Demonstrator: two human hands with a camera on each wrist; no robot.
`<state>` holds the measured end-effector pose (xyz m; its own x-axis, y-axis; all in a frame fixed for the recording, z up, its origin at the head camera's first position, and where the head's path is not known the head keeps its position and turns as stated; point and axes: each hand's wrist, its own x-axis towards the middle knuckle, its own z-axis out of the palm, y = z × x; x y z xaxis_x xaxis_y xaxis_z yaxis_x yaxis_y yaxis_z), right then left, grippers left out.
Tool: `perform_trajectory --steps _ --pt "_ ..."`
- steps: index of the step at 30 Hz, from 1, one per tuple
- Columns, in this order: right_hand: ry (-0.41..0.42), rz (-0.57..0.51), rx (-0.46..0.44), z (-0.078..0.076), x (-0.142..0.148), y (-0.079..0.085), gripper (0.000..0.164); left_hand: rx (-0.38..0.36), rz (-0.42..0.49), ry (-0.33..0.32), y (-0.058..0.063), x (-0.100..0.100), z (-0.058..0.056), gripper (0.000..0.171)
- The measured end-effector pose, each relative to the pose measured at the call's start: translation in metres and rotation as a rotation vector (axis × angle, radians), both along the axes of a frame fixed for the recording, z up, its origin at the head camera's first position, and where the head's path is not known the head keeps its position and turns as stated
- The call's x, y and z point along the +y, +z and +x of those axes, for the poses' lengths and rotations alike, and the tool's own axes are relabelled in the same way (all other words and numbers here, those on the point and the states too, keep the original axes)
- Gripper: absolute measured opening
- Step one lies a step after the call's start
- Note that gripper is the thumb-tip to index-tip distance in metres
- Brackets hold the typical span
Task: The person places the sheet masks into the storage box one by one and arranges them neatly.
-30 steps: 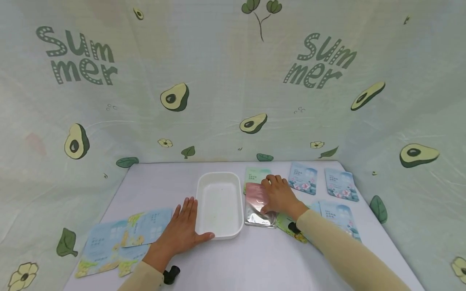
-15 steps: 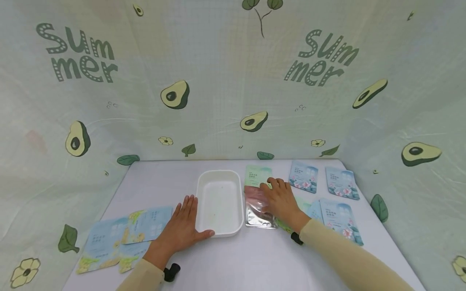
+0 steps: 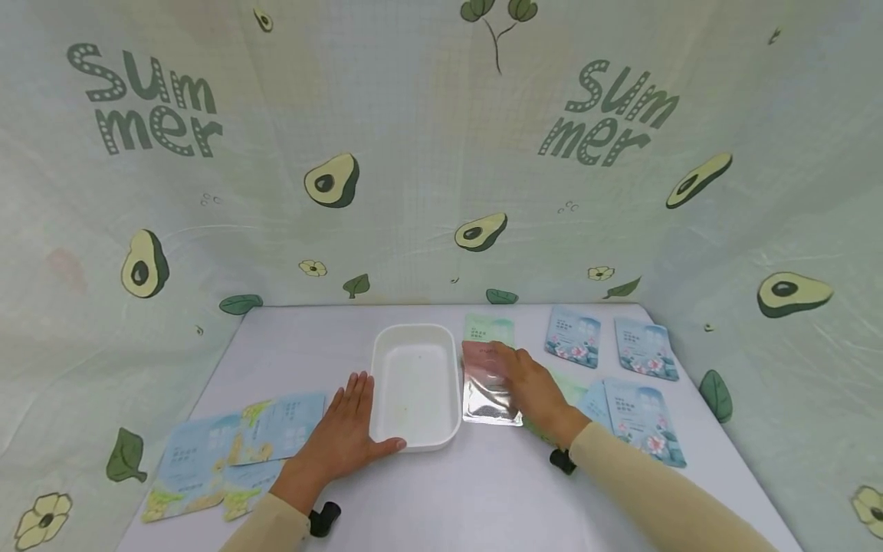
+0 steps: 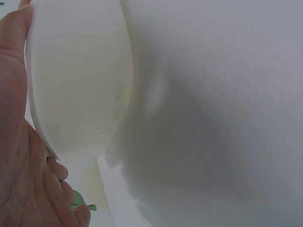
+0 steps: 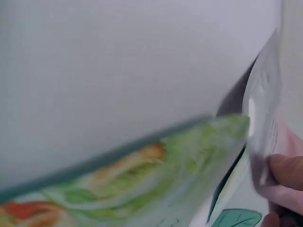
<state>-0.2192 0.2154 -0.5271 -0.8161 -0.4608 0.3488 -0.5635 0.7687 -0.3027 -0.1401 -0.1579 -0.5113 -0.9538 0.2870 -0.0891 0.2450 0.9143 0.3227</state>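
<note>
My left hand (image 3: 345, 433) lies with straight fingers along the left wall of a white rectangular tray (image 3: 416, 399), its thumb at the near corner. The tray's side (image 4: 80, 80) fills much of the left wrist view. My right hand (image 3: 536, 389) pinches the right edge of a pink and silver sachet (image 3: 488, 391) beside the tray. In the right wrist view the thumb (image 5: 289, 170) presses on that sachet's pink face. One green sachet (image 3: 488, 327) shows behind it; another green sachet (image 5: 180, 170) with a printed picture lies under my right hand, partly hidden.
Several light-blue sachets (image 3: 193, 460) overlap on the table's left side. Blue flowered sachets lie at right: one at the back (image 3: 572, 337), one near the right edge (image 3: 645, 349), another closer (image 3: 645, 422). A printed cloth (image 3: 414, 153) hangs behind the white table (image 3: 441, 506).
My right hand has shifted its hold to the pink and silver sachet's right edge, and the sachet has moved slightly away from me. The left hand and tray have stayed put.
</note>
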Motion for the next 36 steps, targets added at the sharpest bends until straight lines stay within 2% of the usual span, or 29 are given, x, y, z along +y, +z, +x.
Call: perform_trajectory --steps 4,7,13,20,24,27,31,36 --pt "-0.036 -0.132 -0.018 -0.009 0.003 0.007 0.062 0.017 0.020 0.003 -0.001 0.000 0.000 0.132" --pt "-0.118 -0.187 -0.049 -0.015 0.004 0.012 0.053 0.015 0.029 0.001 -0.002 0.001 0.001 0.132" --pt "-0.231 -0.293 -0.179 -0.028 0.006 0.029 0.052 -0.002 0.042 -0.005 -0.002 0.004 0.004 0.133" --pt "-0.322 -0.471 -0.303 -0.041 0.007 0.060 0.054 0.011 0.031 0.012 -0.003 0.004 0.004 0.133" --pt "-0.305 -0.556 -0.359 -0.045 0.003 0.074 0.053 0.017 0.031 0.009 -0.002 0.006 0.003 0.133" --pt "-0.250 -0.637 -0.426 -0.046 -0.003 0.080 0.051 0.012 0.032 0.004 -0.001 0.008 0.002 0.134" --pt "-0.179 -0.727 -0.507 -0.047 -0.015 0.081 0.048 0.000 0.033 0.003 0.002 0.011 0.003 0.133" --pt "-0.133 -0.777 -0.571 -0.048 -0.035 0.076 0.043 0.004 0.032 0.010 0.002 0.013 0.004 0.132"
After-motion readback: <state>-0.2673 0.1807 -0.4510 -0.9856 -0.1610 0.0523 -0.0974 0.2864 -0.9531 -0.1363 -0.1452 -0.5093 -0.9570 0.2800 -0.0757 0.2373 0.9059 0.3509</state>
